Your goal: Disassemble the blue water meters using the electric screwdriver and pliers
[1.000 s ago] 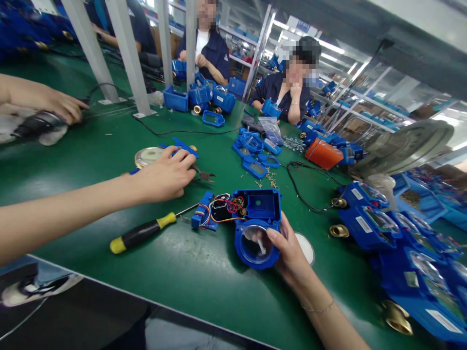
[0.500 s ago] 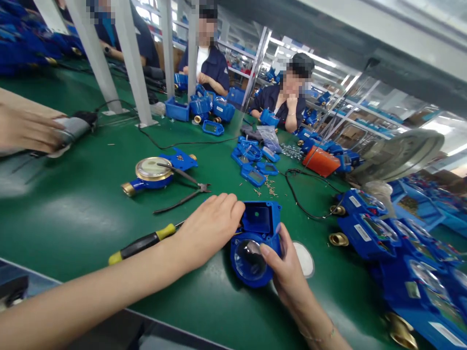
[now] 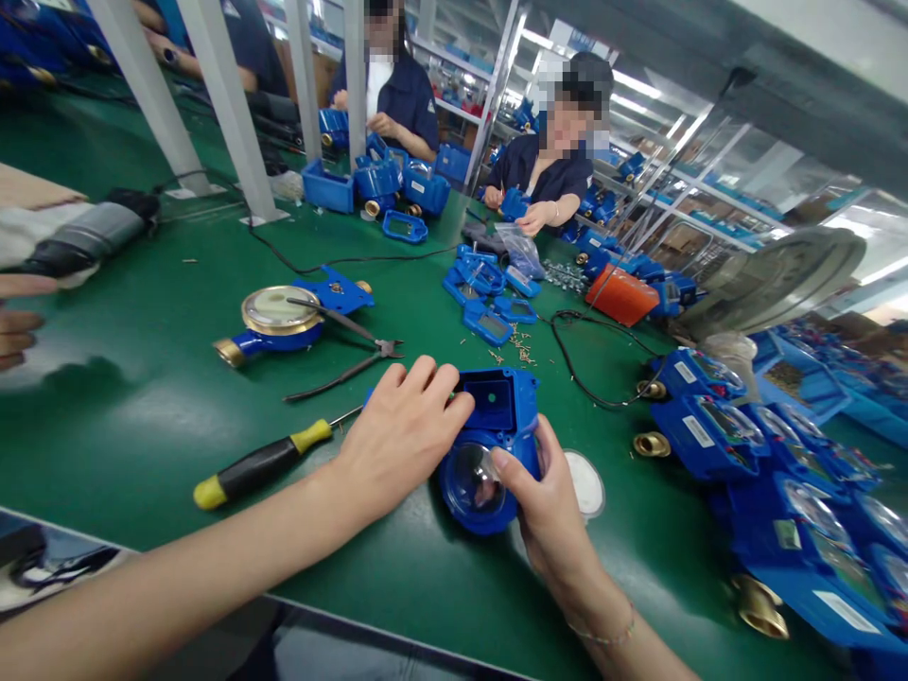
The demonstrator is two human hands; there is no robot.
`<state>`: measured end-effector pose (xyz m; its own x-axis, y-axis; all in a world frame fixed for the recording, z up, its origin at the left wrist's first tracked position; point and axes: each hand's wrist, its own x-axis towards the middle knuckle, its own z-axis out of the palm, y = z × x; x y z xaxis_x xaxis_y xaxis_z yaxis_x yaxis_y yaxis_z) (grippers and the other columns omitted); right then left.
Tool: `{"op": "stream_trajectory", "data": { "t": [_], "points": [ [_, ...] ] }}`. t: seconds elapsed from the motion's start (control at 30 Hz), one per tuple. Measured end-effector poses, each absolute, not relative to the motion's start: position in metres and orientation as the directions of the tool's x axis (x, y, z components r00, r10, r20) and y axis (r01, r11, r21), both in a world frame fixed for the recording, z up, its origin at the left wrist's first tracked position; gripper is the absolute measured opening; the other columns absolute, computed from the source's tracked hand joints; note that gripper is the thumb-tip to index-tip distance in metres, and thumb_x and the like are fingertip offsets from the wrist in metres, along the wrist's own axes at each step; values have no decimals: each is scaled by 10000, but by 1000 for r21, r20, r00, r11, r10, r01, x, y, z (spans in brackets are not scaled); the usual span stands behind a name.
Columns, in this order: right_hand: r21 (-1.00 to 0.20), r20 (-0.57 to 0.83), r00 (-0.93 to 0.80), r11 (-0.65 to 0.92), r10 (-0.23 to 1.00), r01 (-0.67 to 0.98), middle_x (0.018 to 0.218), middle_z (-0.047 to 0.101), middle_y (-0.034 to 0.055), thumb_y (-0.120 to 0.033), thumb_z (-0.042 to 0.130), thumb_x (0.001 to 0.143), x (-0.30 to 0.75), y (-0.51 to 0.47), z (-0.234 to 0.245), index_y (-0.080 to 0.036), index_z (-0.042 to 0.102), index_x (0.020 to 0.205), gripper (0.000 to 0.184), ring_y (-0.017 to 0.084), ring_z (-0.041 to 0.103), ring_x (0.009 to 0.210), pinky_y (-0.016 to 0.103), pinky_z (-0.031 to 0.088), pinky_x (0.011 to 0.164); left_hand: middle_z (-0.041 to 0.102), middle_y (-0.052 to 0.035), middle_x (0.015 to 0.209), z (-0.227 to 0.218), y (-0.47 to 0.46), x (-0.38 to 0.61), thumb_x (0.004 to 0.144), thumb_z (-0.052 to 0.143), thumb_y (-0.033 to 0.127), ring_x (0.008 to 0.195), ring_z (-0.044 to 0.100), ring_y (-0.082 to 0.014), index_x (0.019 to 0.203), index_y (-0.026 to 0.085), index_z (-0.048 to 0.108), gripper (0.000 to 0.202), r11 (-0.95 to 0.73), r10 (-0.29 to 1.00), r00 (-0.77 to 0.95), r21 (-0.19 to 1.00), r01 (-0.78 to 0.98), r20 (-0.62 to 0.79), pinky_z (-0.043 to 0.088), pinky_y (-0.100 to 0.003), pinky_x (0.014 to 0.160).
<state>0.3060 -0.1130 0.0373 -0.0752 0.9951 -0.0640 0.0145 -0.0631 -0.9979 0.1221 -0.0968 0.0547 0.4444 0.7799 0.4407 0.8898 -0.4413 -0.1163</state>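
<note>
My right hand (image 3: 546, 497) grips the right side of a blue water meter housing (image 3: 523, 402), its thumb against the clear round dome (image 3: 475, 482). The housing has an open square compartment above the dome. My left hand (image 3: 404, 421) lies at the housing's upper left edge with fingers bent; its fingertips, and whatever they hold, are hidden. A bit of blue shows behind that hand. Left of it lie a black and yellow screwdriver (image 3: 262, 465) and open cutting pliers (image 3: 383, 348), one handle across a brass-ringed water meter (image 3: 280, 317). A white disc (image 3: 585, 484) lies beside my right hand.
Several assembled blue meters (image 3: 709, 435) with brass fittings line the right side. Blue frames (image 3: 482, 322) and small screws (image 3: 521, 345) lie beyond the housing. A co-worker's hand (image 3: 18, 322) is at far left, near a grey power tool (image 3: 99, 236). A fan (image 3: 780, 284) stands back right.
The co-worker's hand at far left has come off the grey power tool. Across the table, a person has lowered a hand from the face. My hands keep their places on the housing.
</note>
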Motion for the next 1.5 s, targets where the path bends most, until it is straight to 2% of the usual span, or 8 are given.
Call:
{"op": "stream_trajectory", "data": {
  "t": [0.13,0.27,0.37,0.6,0.77,0.83,1.13,1.5],
  "points": [
    [-996,-85,-60,-85,995,-5,1029,675,17,-399,803,747,305,-111,39,-248,584,1115,454,207,632,904,318,549,814,605,-102,1155,50,-93,123,947,495,172,1047,533,-287,907,172,595,108,-482,793,408,57,874,452,487,-432,771],
    [-990,-116,-96,-123,989,-63,1010,693,28,-416,781,754,304,-111,39,-264,571,1116,446,245,664,954,359,575,826,625,-65,1048,43,-89,120,963,456,132,935,516,-204,848,166,575,169,-497,840,306,408,766,447,484,-351,805],
    [-989,-118,-108,-127,987,-78,963,691,28,-424,785,742,303,-111,38,-268,564,1106,454,259,671,956,386,579,839,628,-27,950,41,-86,118,940,496,100,903,537,-167,786,173,548,178,-493,849,247,531,689,467,484,-306,809],
    [-1000,-25,-110,-27,994,-14,1026,672,20,-435,811,733,308,-109,33,-258,554,1140,513,214,639,924,326,540,843,642,-35,939,43,-91,118,949,494,104,920,564,-168,822,171,585,170,-519,809,214,493,699,548,508,-307,825],
    [-1000,9,-78,12,997,27,993,661,15,-430,809,736,309,-106,34,-244,552,1132,507,199,621,852,309,535,791,634,-104,933,41,-102,127,942,510,159,912,551,-268,831,162,635,167,-415,734,303,48,909,608,470,-418,750],
    [-999,12,-72,14,997,32,1009,663,16,-411,815,730,309,-105,34,-247,552,1135,510,200,623,858,304,536,786,621,-100,854,42,-104,132,942,483,146,834,557,-278,833,158,630,183,-353,768,302,-21,935,565,435,-422,674],
    [-994,90,-90,96,992,56,981,656,-2,-382,808,747,310,-103,31,-240,569,1143,484,173,610,853,284,516,809,635,-91,837,56,-101,132,940,462,131,820,592,-311,864,163,616,174,-365,872,303,99,926,384,393,-428,672],
    [-997,72,-158,73,985,4,992,663,6,-372,818,734,313,-99,29,-245,559,1154,510,172,623,848,282,525,811,533,2,726,49,-85,118,938,515,144,750,513,-147,694,175,472,250,-383,919,235,580,719,315,352,-268,687]
  ]
}}
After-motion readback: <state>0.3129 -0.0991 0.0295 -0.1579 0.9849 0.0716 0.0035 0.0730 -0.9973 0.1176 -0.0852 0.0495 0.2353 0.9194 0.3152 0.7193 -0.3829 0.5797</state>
